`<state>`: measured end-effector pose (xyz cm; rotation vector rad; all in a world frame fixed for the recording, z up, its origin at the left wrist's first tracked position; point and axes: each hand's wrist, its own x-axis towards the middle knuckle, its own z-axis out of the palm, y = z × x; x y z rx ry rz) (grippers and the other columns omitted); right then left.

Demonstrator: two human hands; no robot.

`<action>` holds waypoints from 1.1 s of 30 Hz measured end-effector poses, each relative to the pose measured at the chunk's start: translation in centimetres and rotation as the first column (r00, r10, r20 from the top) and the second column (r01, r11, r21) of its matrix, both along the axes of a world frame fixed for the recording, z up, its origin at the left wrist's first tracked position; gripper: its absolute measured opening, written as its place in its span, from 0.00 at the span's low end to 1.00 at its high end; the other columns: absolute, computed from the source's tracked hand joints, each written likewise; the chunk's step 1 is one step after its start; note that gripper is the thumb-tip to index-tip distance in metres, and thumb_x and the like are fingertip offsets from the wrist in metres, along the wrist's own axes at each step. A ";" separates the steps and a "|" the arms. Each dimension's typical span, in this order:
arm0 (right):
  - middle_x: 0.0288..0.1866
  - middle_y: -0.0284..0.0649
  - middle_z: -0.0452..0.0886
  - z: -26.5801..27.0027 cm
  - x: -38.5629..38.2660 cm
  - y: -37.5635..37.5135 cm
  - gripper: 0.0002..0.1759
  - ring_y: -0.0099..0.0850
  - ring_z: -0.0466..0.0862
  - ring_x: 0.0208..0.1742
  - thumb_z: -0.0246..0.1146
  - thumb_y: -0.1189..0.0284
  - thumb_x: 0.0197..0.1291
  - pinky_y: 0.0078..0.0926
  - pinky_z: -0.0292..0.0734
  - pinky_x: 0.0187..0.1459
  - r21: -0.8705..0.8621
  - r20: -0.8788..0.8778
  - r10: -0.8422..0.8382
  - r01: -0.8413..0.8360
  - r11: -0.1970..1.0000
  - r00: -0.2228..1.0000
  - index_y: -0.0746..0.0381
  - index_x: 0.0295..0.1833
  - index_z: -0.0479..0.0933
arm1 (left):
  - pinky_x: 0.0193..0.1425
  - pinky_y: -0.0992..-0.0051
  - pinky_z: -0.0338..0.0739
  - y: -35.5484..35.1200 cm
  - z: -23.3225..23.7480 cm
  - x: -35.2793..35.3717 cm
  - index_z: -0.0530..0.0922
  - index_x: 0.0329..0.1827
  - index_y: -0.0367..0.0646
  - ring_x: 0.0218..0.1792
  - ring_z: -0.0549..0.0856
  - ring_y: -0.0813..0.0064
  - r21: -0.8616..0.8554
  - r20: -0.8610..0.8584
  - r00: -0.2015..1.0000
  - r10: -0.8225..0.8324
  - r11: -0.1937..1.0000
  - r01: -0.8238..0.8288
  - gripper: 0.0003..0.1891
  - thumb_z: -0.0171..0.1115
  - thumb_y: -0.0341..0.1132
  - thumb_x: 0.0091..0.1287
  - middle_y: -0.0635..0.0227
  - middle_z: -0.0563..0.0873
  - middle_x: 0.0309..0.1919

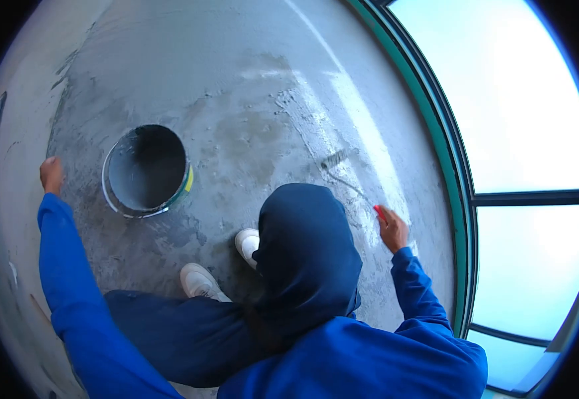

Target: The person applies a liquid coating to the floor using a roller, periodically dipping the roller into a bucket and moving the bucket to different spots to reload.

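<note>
My right hand (393, 228) is wrapped round the red handle of a small paint roller (335, 159). The roller's grey-coated head rests on the grey floor, up and to the left of that hand, at the end of a thin bent wire frame. Far to the left, my left hand (51, 175) is closed in a fist, with nothing showing in it. Between the hands, nearer the left one, stands a bucket (146, 168) with grey coating inside its walls, a wire handle hanging at its side, and a green and yellow label.
The floor (236, 126) is streaked with smooth grey coating and rougher, lumpy patches. Along the right runs a green and black window frame (459, 179) with bright panes. My white shoes (200, 279) and bent dark-trousered knee (309, 246) are close below the bucket and roller.
</note>
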<state>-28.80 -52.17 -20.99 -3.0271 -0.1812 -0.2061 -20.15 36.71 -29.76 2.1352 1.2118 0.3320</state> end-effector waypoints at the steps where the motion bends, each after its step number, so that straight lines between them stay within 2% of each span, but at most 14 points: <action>1: 0.37 0.42 0.82 1.7 1.9 1.2 0.15 0.44 0.82 0.38 0.64 0.67 0.57 0.37 0.76 0.37 -0.009 0.041 0.059 -0.058 0.998 0.997 0.53 0.52 0.78 | 0.28 0.71 0.76 -1.1 1.1 -0.2 0.80 0.51 0.41 0.28 0.83 0.70 -0.004 -0.020 1.000 0.014 1.000 -0.014 0.18 0.56 0.41 0.63 0.63 0.85 0.30; 3: 0.40 0.41 0.82 5.9 6.3 4.9 0.16 0.44 0.82 0.39 0.64 0.69 0.56 0.35 0.77 0.38 0.035 0.020 0.171 -0.171 0.985 0.985 0.53 0.53 0.79 | 0.30 0.69 0.77 0.2 -0.1 0.0 0.83 0.45 0.43 0.27 0.83 0.68 -0.049 0.064 0.998 0.024 0.999 -0.021 0.16 0.58 0.42 0.61 0.62 0.85 0.29; 4: 0.39 0.42 0.82 8.4 8.3 7.4 0.16 0.44 0.82 0.38 0.65 0.72 0.55 0.34 0.77 0.39 0.068 0.004 0.232 -0.232 0.970 0.973 0.54 0.52 0.79 | 0.35 0.65 0.78 3.2 -3.7 0.6 0.83 0.44 0.42 0.32 0.85 0.65 0.111 0.104 0.995 0.005 0.994 -0.016 0.16 0.60 0.43 0.59 0.60 0.86 0.31; 6: 0.39 0.42 0.83 13.4 11.5 13.5 0.17 0.42 0.83 0.38 0.66 0.75 0.53 0.31 0.78 0.39 0.082 0.014 0.384 -0.384 0.920 0.923 0.56 0.51 0.80 | 0.43 0.63 0.79 -1.0 0.7 -0.1 0.84 0.43 0.40 0.41 0.85 0.61 -0.028 0.165 0.985 0.052 0.998 -0.048 0.17 0.60 0.43 0.58 0.58 0.87 0.37; 7: 0.40 0.42 0.84 15.2 12.9 16.0 0.17 0.40 0.85 0.38 0.67 0.77 0.52 0.30 0.80 0.38 0.092 0.053 0.505 -0.508 0.857 0.862 0.58 0.50 0.80 | 0.45 0.63 0.78 -0.4 -0.2 0.4 0.84 0.42 0.40 0.40 0.86 0.60 0.067 0.146 0.985 0.089 0.993 -0.100 0.17 0.61 0.43 0.58 0.56 0.87 0.36; 8: 0.38 0.41 0.85 17.0 13.6 18.8 0.17 0.38 0.85 0.35 0.68 0.77 0.52 0.29 0.80 0.35 0.068 0.059 0.572 -0.575 0.815 0.818 0.58 0.50 0.81 | 0.46 0.63 0.78 -2.3 2.8 -0.3 0.84 0.41 0.39 0.41 0.86 0.58 0.026 0.052 0.999 0.006 1.000 -0.008 0.17 0.60 0.43 0.58 0.54 0.87 0.36; 11: 0.34 0.43 0.85 20.8 15.5 26.1 0.16 0.35 0.85 0.28 0.69 0.76 0.52 0.27 0.80 0.30 -0.058 0.044 0.782 -0.780 0.623 0.622 0.59 0.49 0.82 | 0.53 0.61 0.76 -3.6 4.4 -0.2 0.83 0.42 0.37 0.46 0.84 0.54 0.096 0.047 0.999 0.014 0.995 -0.019 0.17 0.56 0.41 0.60 0.52 0.85 0.42; 13: 0.34 0.43 0.85 20.9 16.5 30.2 0.15 0.35 0.84 0.28 0.68 0.76 0.53 0.28 0.79 0.29 -0.077 -0.013 0.881 -0.879 0.471 0.473 0.59 0.49 0.82 | 0.37 0.67 0.80 -4.2 5.2 -0.5 0.83 0.43 0.37 0.31 0.86 0.64 0.141 0.119 0.991 0.054 0.987 -0.070 0.17 0.57 0.41 0.60 0.59 0.86 0.31; 16: 0.33 0.42 0.85 20.0 17.1 36.3 0.13 0.37 0.84 0.28 0.66 0.75 0.55 0.30 0.77 0.29 -0.095 -0.122 0.945 -0.951 0.294 0.304 0.58 0.48 0.82 | 0.61 0.63 0.73 -5.8 8.7 -1.4 0.81 0.51 0.40 0.54 0.80 0.54 -0.003 0.055 0.996 0.067 0.998 -0.067 0.20 0.53 0.40 0.61 0.52 0.82 0.52; 20: 0.27 0.41 0.83 15.7 15.8 43.7 0.10 0.38 0.84 0.29 0.66 0.74 0.49 0.33 0.77 0.28 -0.273 -0.310 0.900 -0.935 0.224 0.306 0.55 0.39 0.83 | 0.63 0.63 0.71 -5.8 9.7 -2.3 0.80 0.54 0.40 0.56 0.78 0.54 -0.003 0.049 0.997 0.065 0.998 -0.064 0.22 0.53 0.41 0.59 0.50 0.80 0.55; 23: 0.25 0.41 0.82 12.4 14.1 47.5 0.02 0.40 0.85 0.31 0.66 0.75 0.42 0.35 0.78 0.29 -0.412 -0.357 0.891 -0.904 0.118 0.279 0.56 0.24 0.80 | 0.63 0.63 0.71 -5.3 9.9 -2.7 0.80 0.54 0.41 0.57 0.78 0.54 -0.010 0.039 0.997 0.068 0.998 -0.067 0.22 0.53 0.41 0.59 0.50 0.79 0.55; 26: 0.25 0.40 0.83 10.3 13.7 48.4 0.02 0.40 0.85 0.31 0.66 0.74 0.43 0.35 0.78 0.29 -0.397 -0.327 0.919 -0.915 0.080 0.222 0.56 0.24 0.79 | 0.38 0.69 0.80 -4.5 8.2 -2.7 0.82 0.43 0.39 0.30 0.86 0.65 0.137 0.101 0.985 0.142 0.978 -0.155 0.18 0.53 0.41 0.58 0.59 0.86 0.30; 30: 0.25 0.38 0.82 10.0 15.0 46.4 0.03 0.39 0.84 0.30 0.66 0.74 0.45 0.35 0.76 0.27 -0.404 -0.294 0.932 -0.911 0.080 0.212 0.55 0.28 0.80 | 0.33 0.69 0.79 -4.3 8.3 -3.0 0.82 0.43 0.40 0.26 0.85 0.67 0.130 0.094 0.984 0.149 0.978 -0.161 0.18 0.53 0.42 0.58 0.61 0.86 0.27; 33: 0.25 0.39 0.81 11.4 15.3 42.2 0.06 0.37 0.83 0.28 0.65 0.74 0.49 0.36 0.74 0.25 -0.312 -0.198 0.930 -0.919 0.240 0.310 0.53 0.35 0.81 | 0.32 0.69 0.79 -4.1 7.8 -2.9 0.82 0.43 0.40 0.26 0.84 0.67 0.088 0.091 0.985 0.150 0.984 -0.158 0.18 0.54 0.42 0.57 0.61 0.85 0.27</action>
